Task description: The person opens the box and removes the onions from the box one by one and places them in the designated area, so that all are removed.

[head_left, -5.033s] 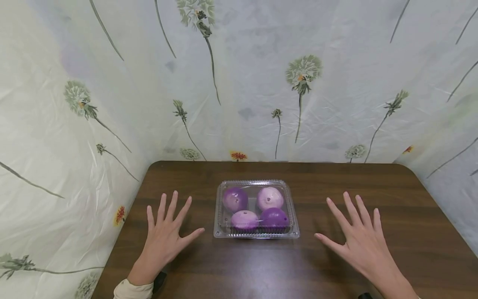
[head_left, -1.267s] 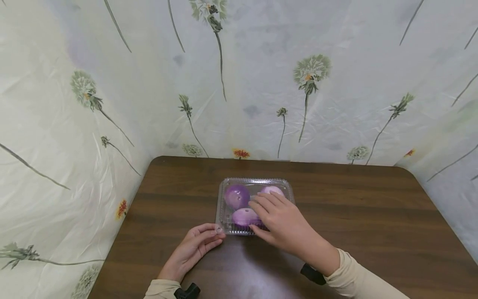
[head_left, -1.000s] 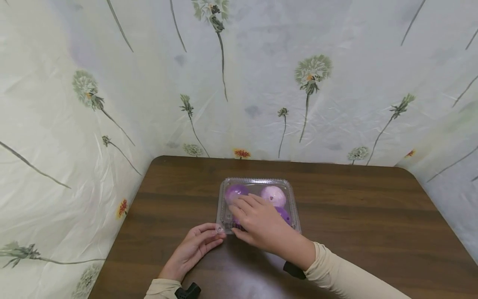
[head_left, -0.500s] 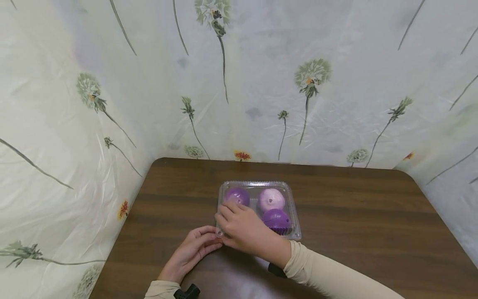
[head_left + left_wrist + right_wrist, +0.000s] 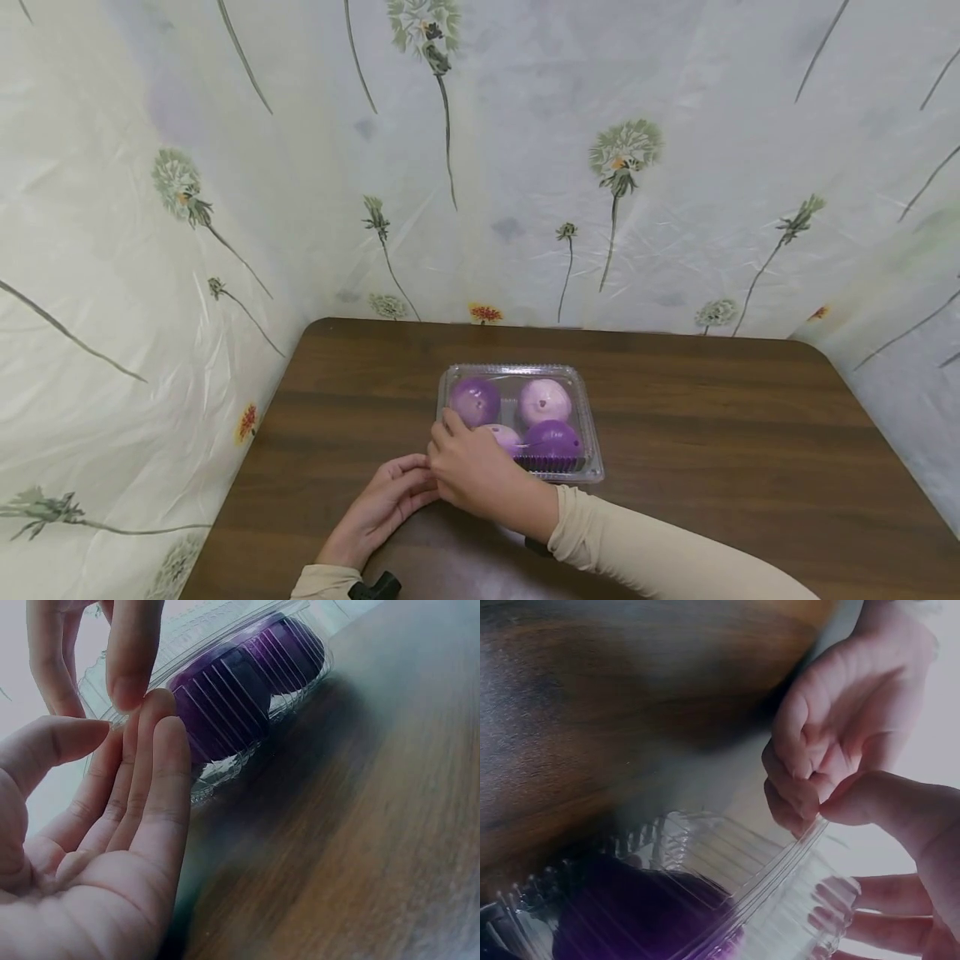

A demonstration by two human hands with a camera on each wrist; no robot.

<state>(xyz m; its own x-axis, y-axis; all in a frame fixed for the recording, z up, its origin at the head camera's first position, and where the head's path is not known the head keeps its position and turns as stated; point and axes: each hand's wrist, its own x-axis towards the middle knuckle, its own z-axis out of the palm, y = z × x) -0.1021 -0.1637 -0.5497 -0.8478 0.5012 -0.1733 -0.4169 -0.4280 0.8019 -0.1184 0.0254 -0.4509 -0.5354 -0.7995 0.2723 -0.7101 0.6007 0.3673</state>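
Observation:
A clear plastic clamshell box (image 5: 592,433) sits lid-down on the table, holding several purple and pale-pink round onions (image 5: 553,439), apparently peeled. My left hand (image 5: 390,504) comes in from the near left, palm up, pinching the rim at the box's near-left corner between thumb and fingertips. My right hand (image 5: 480,471) reaches across the front to that same corner. In the right wrist view its thumb (image 5: 859,799) lies at the rim's corner, with the other fingers round the left side of the lid. The right hand partly covers one pink onion in the head view.
The box stands on a dark brown wooden table (image 5: 712,433) with rounded far corners. Behind and beside it hangs a pale dandelion-print curtain (image 5: 510,167). A black wrist strap piece (image 5: 377,586) shows at the left cuff.
From spread open on either side, both hands have come to the box. The right hand slid left across the lid to the near-left corner, while the left hand stayed nearly still lately.

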